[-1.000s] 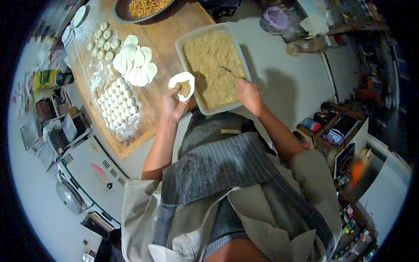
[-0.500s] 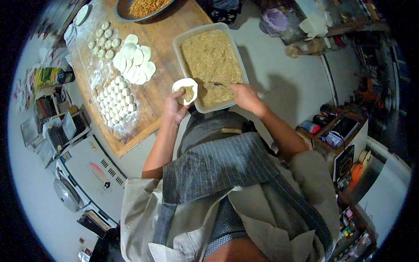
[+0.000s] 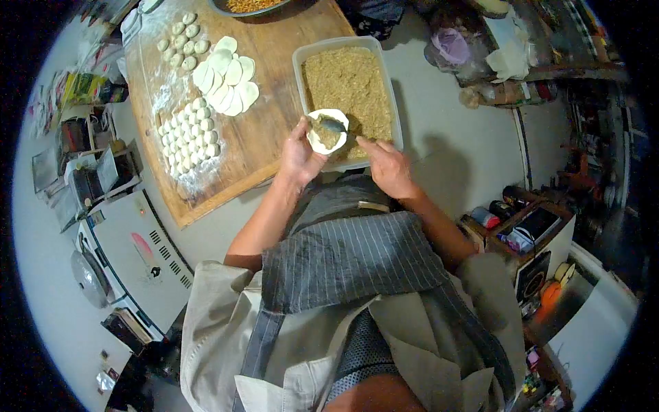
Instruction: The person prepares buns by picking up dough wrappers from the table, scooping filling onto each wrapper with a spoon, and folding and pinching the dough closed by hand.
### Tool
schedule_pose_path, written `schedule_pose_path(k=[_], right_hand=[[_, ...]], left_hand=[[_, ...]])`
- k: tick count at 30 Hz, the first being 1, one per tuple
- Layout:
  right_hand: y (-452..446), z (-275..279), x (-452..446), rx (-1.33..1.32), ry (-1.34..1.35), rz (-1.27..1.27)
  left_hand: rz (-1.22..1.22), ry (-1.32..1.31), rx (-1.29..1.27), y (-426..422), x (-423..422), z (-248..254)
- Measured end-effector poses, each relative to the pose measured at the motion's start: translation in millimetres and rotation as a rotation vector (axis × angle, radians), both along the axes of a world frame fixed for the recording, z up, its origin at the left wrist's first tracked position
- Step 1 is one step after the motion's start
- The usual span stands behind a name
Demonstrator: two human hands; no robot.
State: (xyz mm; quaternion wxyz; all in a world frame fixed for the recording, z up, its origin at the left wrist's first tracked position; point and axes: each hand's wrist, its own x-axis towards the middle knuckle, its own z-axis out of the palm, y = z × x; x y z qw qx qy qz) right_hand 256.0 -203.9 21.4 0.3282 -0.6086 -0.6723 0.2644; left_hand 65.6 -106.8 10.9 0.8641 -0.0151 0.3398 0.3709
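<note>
My left hand (image 3: 302, 152) cups a round white dough wrapper (image 3: 317, 143) with brown-tan filling (image 3: 327, 137) in its middle. In my right hand (image 3: 388, 166) is a spoon (image 3: 333, 126), its dark bowl down on the filling in the wrapper. Both hands are over the near end of a rectangular plastic tub (image 3: 396, 89) of the same filling. Left of the tub, flattened dough wrappers (image 3: 230, 75) lie overlapping on the wooden table (image 3: 268, 62). Nearer the table's left edge sit rows of small floured dough pieces (image 3: 189, 137).
Rounded dough balls or dumplings (image 3: 184, 42) are grouped at the far left of the table. A dark bowl of orange-brown food (image 3: 250, 5) stands at the back. To the right, cluttered shelves hold a purple bag (image 3: 451, 45); a white appliance (image 3: 137, 240) stands at left.
The spoon has come out of the tub and moved left onto the filling in the wrapper. My right hand has moved closer to my left. The whole view has shifted slightly.
</note>
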Motion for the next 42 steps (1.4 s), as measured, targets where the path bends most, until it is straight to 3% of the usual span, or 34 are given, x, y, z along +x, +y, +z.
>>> schedule_pose_path(k=[8,10,14,20,22,23,25,28,32,34,35,37,39,41,42], right_hand=[[-6.6,7.4,9.2,-0.134,-0.218,0.122],[-3.5,14.7,11.5,0.100,0.126,0.000],[-7.9,19.7,11.2,0.094,0.181,-0.121],[-12.2,13.6,-0.3,-0.268,0.466,-0.286],[-7.2,3.3,3.0,0.048,0.089,-0.288],[-5.2,-4.7,3.6,0.052,0.086,-0.299],[-6.7,-24.4,4.3,-0.122,-0.402,-0.235],[-8.0,-48.3,-2.5,-0.226,-0.560,-0.183],[-4.5,-48.0,-18.2,-0.133,-0.680,-0.209],[19.0,-34.7,-37.1,0.138,-0.089,-0.352],[30.7,-26.6,-45.3,0.131,-0.096,-0.372],[52.6,-10.7,-58.4,-0.153,0.170,-0.401],[54.9,-13.2,-56.7,-0.227,0.126,-0.422],[40.7,-16.0,-51.1,-0.244,-0.484,-0.476],[31.5,-22.8,-48.5,-0.245,-0.490,-0.486]], left_hand=[[0.119,0.125,-0.034,-7.2,3.7,-10.8],[0.136,0.119,-0.002,-3.1,2.3,-2.0],[0.120,0.041,0.044,4.5,-4.7,2.1],[0.058,0.023,0.073,7.3,-10.0,-6.9],[0.044,-0.007,0.062,7.8,-16.5,-6.4],[-0.007,0.059,0.114,9.4,-19.8,-5.5],[-0.081,0.116,0.163,13.2,-24.8,-1.6],[-0.228,0.240,0.243,20.1,-34.3,2.0],[-0.416,0.255,0.353,32.9,-46.2,-0.8],[-0.517,0.283,0.382,38.4,-49.1,5.9],[-0.536,0.273,0.380,40.1,-51.0,9.0],[-0.604,0.291,0.419,44.7,-54.9,12.5],[-0.632,0.276,0.422,52.6,-61.5,2.9],[-0.659,0.266,0.399,50.7,-76.5,-11.9],[-0.600,0.222,0.324,53.2,-82.9,-20.2]])
